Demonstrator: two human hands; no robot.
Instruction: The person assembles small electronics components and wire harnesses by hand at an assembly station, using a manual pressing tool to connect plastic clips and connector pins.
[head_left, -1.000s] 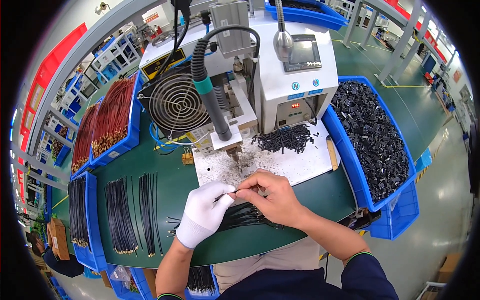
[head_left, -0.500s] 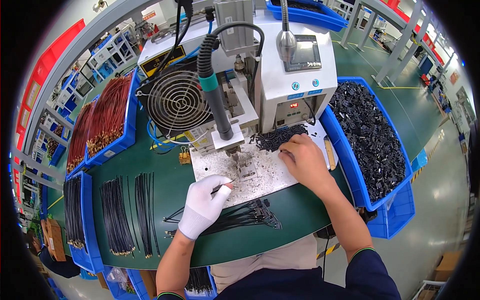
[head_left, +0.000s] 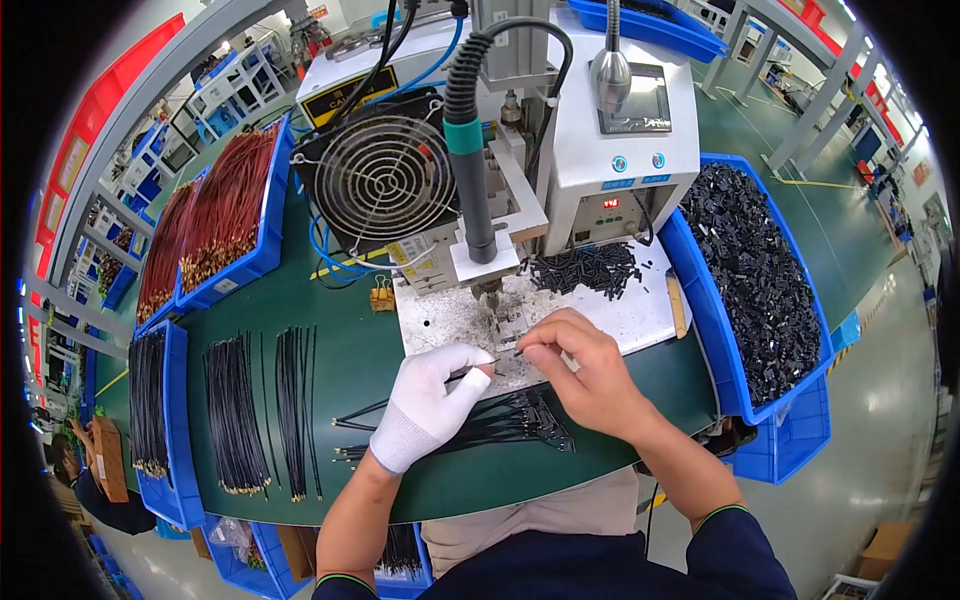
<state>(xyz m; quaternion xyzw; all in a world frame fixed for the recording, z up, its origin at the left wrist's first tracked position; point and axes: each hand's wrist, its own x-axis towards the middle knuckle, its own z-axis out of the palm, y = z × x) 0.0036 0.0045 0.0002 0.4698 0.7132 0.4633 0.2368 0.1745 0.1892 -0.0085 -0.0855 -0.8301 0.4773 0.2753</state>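
1. A thin black wire is pinched in the gloved left hand, fingers closed on it, tip over the white plate below the press.
2. The bare right hand, half a second ago up at the connector pile, is back at the wire tip, thumb and forefinger nipped on something too small to identify; likely a connector being fitted.
3. Counted: two hands, one fan, one finished bundle, two loose wire groups on the table, one bin of black parts.

Grey screen, yellow-black label atop machine
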